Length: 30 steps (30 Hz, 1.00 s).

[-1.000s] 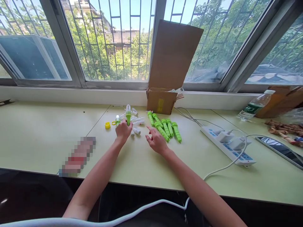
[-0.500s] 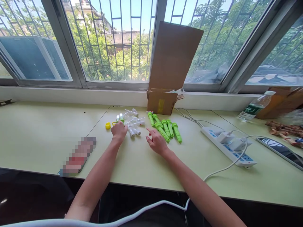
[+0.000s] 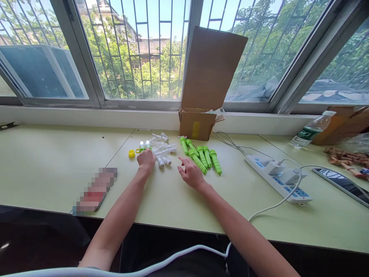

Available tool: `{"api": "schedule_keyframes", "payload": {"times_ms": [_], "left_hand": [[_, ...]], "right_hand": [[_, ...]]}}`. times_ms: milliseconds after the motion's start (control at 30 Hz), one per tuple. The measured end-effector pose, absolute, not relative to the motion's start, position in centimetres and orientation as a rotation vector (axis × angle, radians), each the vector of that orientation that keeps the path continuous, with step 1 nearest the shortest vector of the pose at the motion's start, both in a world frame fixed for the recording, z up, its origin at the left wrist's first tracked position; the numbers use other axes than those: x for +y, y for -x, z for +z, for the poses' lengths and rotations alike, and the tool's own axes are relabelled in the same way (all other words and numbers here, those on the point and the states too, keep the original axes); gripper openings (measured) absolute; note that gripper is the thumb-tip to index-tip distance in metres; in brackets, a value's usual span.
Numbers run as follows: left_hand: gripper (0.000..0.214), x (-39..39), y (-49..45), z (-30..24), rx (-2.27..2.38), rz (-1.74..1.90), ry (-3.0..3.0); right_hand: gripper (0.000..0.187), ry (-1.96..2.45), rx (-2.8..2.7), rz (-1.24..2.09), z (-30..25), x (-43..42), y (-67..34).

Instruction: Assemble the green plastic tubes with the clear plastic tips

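Observation:
My left hand (image 3: 146,160) is closed, its knuckles up and its fingertips hidden beneath it. Just beyond it stand two small white-topped pieces with green bases (image 3: 148,145); whether the fingers grip one of them is hidden. A yellow ring-shaped cap (image 3: 131,153) lies left of the hand, with a second yellow ring partly behind the fingers. Clear tubes with white ends (image 3: 166,160) are scattered to its right. My right hand (image 3: 190,171) rests by the table, index finger and thumb apart, holding nothing. Several green ribbed, tapered tubes (image 3: 213,161) lie beside and behind it.
An open cardboard box (image 3: 196,125) stands at the back against the sill. On the right are a white power strip (image 3: 278,179) with cables, a phone (image 3: 343,184) and a plastic bottle (image 3: 313,130). A blurred-out flat object (image 3: 96,190) lies near the front left edge.
My left hand has shifted very slightly, and the white-topped pieces beyond it now sit a little farther apart and lower in view. My right hand has stayed still.

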<state>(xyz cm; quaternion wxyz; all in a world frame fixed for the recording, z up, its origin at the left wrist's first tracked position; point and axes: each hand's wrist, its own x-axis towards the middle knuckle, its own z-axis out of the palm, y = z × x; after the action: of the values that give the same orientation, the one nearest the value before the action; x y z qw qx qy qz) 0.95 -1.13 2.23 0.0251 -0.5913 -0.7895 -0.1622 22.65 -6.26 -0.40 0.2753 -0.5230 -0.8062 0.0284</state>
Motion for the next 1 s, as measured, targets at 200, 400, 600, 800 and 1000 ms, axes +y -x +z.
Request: {"api": "schedule_keyframes", "payload": {"times_ms": [200, 400, 600, 800, 1000], "left_hand": [[0.031, -1.0, -1.1, 2.0, -2.434, -0.466, 1.836], [0.031, -1.2, -1.2, 2.4, -2.422, -0.489, 1.837], [0.034, -2.0, -2.1, 3.0, -2.206, -0.590, 1.987], [0.031, -3.0, -3.7, 2.8, -1.857, -0.724, 2.246], [0.030, -3.9, -5.4, 2.0, -1.591, -0.795, 2.446]], "right_hand": [[0.047, 1.403, -2.173, 0.070, -0.4, -6.2, -22.7], [0.048, 1.421, -2.173, 0.077, -0.5, -6.1, -22.8], [0.046, 1.449, -2.167, 0.045, -0.5, -6.1, -22.8], [0.044, 1.435, -2.165, -0.074, -0.1, -6.1, -23.3], [0.052, 1.357, -2.175, -0.169, -0.2, -5.6, -23.7]]}}
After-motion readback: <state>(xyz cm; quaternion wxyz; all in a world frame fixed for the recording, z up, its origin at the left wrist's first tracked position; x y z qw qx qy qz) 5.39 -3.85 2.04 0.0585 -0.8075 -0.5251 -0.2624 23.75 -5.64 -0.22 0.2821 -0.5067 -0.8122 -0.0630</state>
